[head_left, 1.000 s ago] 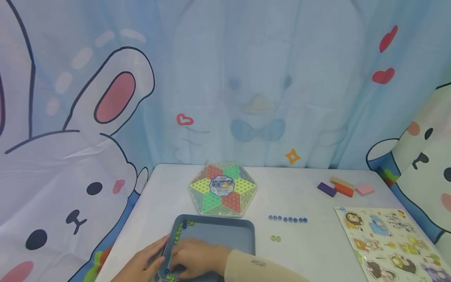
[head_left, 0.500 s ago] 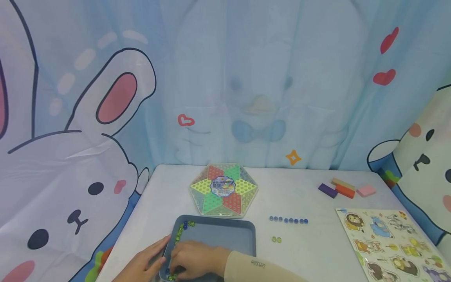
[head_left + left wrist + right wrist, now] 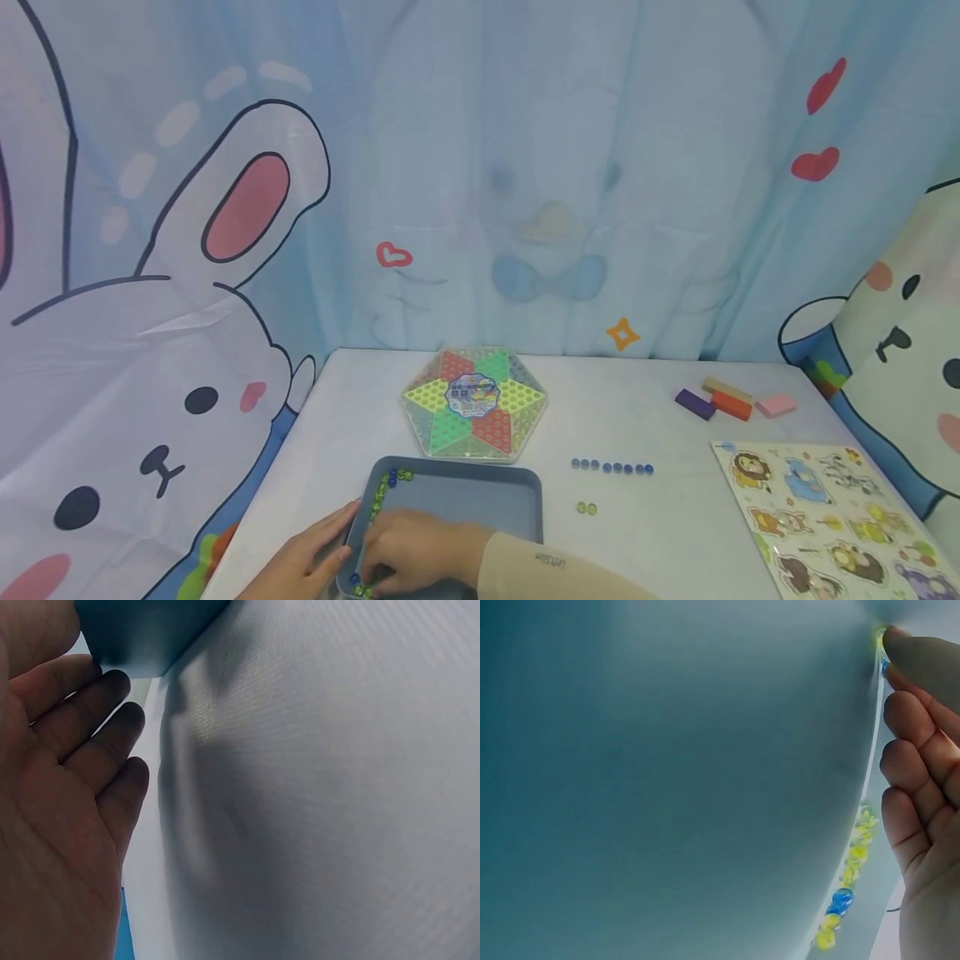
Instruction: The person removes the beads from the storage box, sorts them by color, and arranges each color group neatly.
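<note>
A grey-blue tray (image 3: pixel 480 496) lies on the white table, with several yellow-green marbles (image 3: pixel 378 497) and a few blue marbles (image 3: pixel 392 478) lined along its left side. Inside the tray my right hand (image 3: pixel 420 550) reaches down to the near left corner. Its thumb and forefinger are right at a yellow-green marble (image 3: pixel 880 639), close to a blue marble (image 3: pixel 885 669); I cannot tell whether they pinch one. My left hand (image 3: pixel 303 558) rests against the tray's left rim, and its fingers (image 3: pixel 105 750) are loosely extended beside the outer wall.
Right of the tray lie a row of blue marbles (image 3: pixel 612 467) and two yellow-green marbles (image 3: pixel 587 507). Behind it is a hexagonal Chinese checkers board (image 3: pixel 474 404). Wooden blocks (image 3: pixel 731 405) and an animal puzzle board (image 3: pixel 832 517) occupy the right side.
The right hand's fingers have shifted slightly among the marbles at the tray's near left corner. My left hand keeps its place at the rim.
</note>
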Motion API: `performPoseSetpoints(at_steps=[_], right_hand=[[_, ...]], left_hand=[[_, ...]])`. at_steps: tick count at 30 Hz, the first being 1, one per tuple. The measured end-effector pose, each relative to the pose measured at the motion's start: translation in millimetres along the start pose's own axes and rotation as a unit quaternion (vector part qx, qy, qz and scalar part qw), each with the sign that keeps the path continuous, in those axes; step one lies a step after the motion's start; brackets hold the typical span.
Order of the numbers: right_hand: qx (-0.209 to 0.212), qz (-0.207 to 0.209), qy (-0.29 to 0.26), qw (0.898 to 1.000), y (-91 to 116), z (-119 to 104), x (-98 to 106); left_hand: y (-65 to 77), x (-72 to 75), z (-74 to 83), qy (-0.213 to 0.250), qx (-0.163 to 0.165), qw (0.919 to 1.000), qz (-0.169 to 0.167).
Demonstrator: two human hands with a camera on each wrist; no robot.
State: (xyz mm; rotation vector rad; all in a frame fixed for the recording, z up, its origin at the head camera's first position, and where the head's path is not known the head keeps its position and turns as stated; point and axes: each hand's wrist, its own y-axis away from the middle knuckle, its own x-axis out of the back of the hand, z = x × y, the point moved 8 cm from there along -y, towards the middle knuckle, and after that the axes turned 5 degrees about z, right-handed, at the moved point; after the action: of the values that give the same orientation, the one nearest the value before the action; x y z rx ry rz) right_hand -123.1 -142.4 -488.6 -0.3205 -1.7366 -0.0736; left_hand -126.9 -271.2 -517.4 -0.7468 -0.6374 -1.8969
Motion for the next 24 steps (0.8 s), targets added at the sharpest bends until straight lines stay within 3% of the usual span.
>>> performPoseSetpoints(at_steps=[9, 24], right_hand=[[0.007, -0.023, 0.007, 1.0, -1.5, -2.9, -6.6], [0.018, -0.007, -0.001, 1.0, 3.3, -2.5, 4.6]], left_hand=[[0.4, -1.0, 2.9, -0.006, -0.006, 1.0, 0.002], [-0.4, -0.2, -1.5, -0.014, -0.013, 0.9998, 0.01]])
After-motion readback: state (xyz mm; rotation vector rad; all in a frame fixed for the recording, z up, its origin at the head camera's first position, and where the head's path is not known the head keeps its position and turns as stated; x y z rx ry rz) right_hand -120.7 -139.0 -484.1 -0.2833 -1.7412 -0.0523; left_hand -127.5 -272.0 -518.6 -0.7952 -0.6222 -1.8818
